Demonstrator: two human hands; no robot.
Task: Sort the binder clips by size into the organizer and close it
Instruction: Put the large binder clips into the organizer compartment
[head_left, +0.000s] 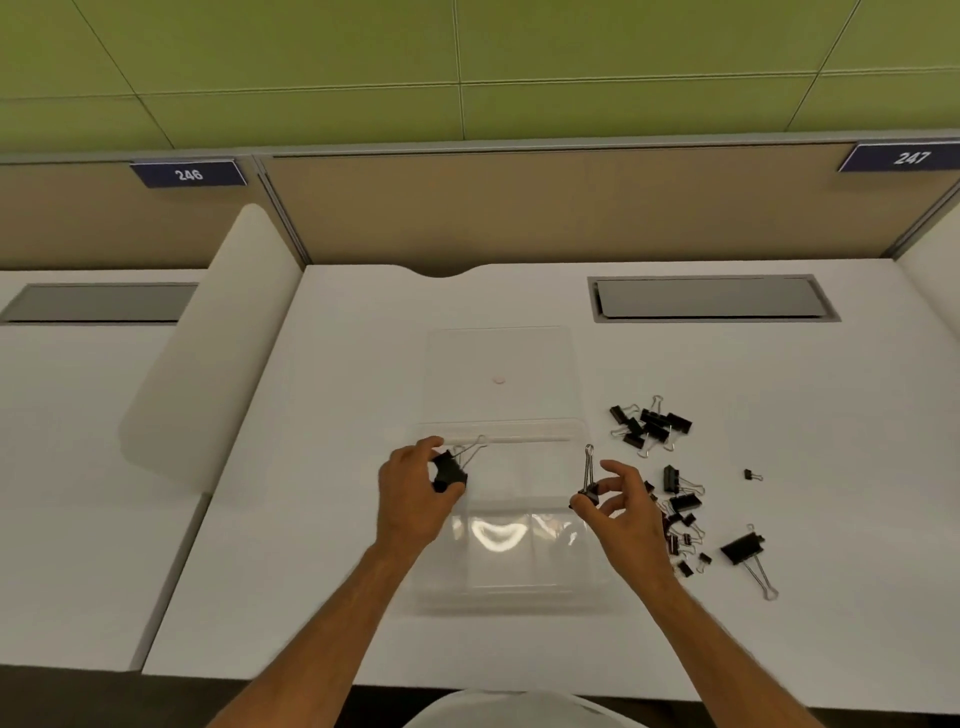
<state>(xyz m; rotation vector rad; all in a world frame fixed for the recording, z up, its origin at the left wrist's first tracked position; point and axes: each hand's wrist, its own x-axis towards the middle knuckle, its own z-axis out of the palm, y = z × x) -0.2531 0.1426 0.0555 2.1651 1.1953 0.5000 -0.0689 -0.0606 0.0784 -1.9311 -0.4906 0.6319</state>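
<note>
Clips lie beside your clear box. Your left hand pinches a big clip. Your right hand pinches a small clip over the box.

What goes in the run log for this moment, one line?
left hand: holds large black binder clip | right hand: holds smaller black binder clip | clear plastic organizer: open | loose clips: right, unsorted
</note>
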